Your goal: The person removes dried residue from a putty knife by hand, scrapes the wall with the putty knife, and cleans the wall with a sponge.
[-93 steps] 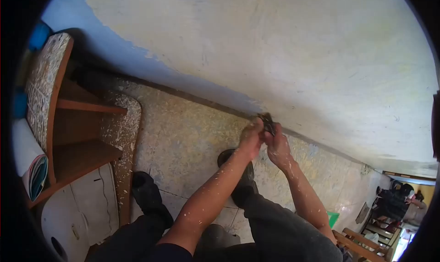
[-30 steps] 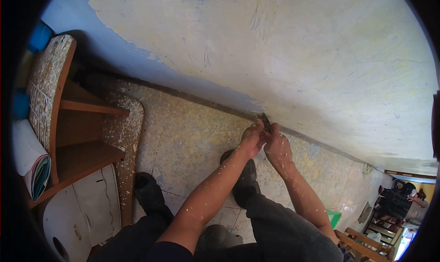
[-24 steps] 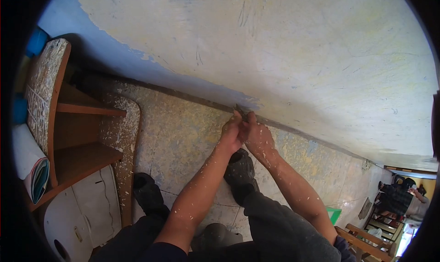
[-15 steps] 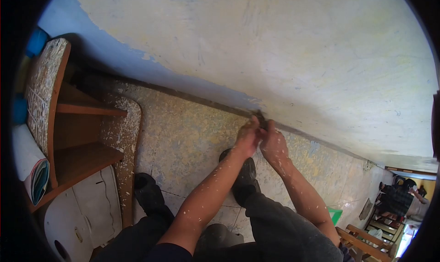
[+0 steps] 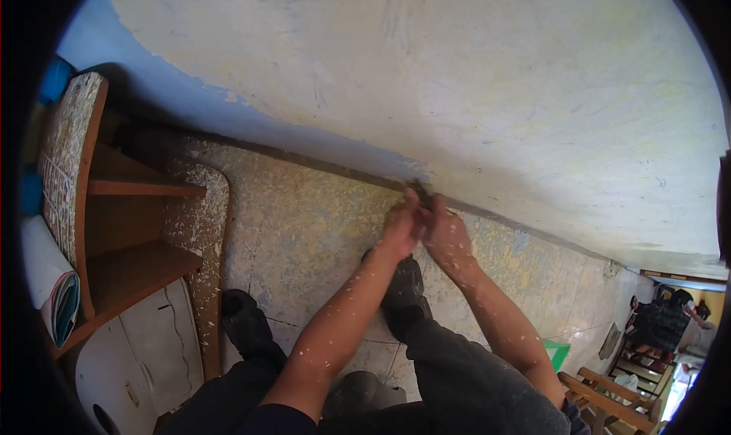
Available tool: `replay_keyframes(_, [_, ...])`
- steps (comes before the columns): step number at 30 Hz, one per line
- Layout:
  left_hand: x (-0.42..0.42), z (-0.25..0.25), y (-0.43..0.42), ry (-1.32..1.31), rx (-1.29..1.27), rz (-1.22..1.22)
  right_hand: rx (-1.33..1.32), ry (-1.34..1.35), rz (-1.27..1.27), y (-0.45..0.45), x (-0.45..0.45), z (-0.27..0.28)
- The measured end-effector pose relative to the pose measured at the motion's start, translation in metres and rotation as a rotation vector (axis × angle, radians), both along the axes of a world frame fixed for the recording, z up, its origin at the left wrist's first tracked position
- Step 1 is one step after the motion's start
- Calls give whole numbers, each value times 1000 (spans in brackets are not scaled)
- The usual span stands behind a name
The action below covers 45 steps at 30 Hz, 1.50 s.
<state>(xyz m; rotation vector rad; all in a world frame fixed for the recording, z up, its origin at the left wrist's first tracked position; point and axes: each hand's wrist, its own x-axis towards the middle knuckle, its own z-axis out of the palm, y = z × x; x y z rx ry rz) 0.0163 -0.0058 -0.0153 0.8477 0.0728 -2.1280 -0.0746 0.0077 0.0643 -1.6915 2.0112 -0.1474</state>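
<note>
My left hand [image 5: 403,223] and my right hand [image 5: 448,233] are close together at the foot of the wall [image 5: 518,107]. Both are closed around a small dark scraper [image 5: 419,193], its tip against the wall at the lower edge of the blue paint [image 5: 320,139]. Motion blur and my fingers hide most of its shape. Pale bare plaster spreads above and to the right of the blue strip. Light paint flakes speckle both forearms.
A brown wooden shelf unit [image 5: 145,187] covered in flakes stands at left, holding rolled papers [image 5: 57,283]. Paint chips litter the tiled floor [image 5: 304,229]. My dark shoes [image 5: 403,290] are below my hands. Wooden furniture [image 5: 609,397], a green object [image 5: 558,353] and another person [image 5: 697,324] appear at right.
Both hands and the scraper have shifted slightly left along the base of the wall. The view has moved a little too.
</note>
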Motion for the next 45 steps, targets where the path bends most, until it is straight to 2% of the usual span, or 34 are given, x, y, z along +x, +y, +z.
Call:
replay_keyframes(2, [17,1,-8,9,26,37,85,17,66,-10,19,1])
replay_keyframes(4, [16,0,-6,12,52,80,54,-37,45,-5,21,2])
replay_keyframes(7, [-7,-6,0,-101,10,7,23,5,-36,7,-2,-12])
replay_keyframes(10, [-25,-10,6,-48,-34,-16,-44,-18,-77,14,-18,-9])
replay_keyframes(12, [-27,-16,6,-34,46,71,22,34,-6,9,-13,-3])
replay_keyframes(16, [-5,-35,0,68,98,82,32,94,71,-2,6,-17])
replay_keyframes(19, [-1,-21,0,3,99,18,-42,-5,66,10,4,-21])
replay_keyframes(21, [-17,-3,3,-25,2,13,-151,-31,15,18,-10,-11])
replay_keyframes(24, [-22,-9,4,-16,-12,37,-79,117,38,13,-11,-2])
replay_keyframes(25, [-16,-9,2,-21,-13,33,4,116,-8,11,-4,-2])
replay_keyframes(28, [12,-17,-8,-25,1,31,-87,62,88,2,11,-33])
replay_keyframes(29, [21,-23,-11,-19,25,68,-40,58,84,-3,17,-42])
replay_keyframes(32, [27,-33,-7,-16,72,165,32,12,76,-9,36,-23])
replay_keyframes(35, [8,-7,-3,-85,90,80,-18,19,-37,9,18,-24])
replay_keyframes(37, [-9,-2,1,-138,-87,9,-39,20,-78,16,-1,-18])
replay_keyframes(40, [-13,14,4,-194,-108,20,-27,21,-101,17,-13,-10])
replay_keyframes(42, [-8,21,2,-241,-117,31,-171,-275,-43,15,-13,-14])
replay_keyframes(43, [-4,25,2,-284,-123,42,-170,-280,-35,16,-11,-13])
replay_keyframes(45, [1,40,3,-317,-110,31,-196,-561,-123,22,-4,-6])
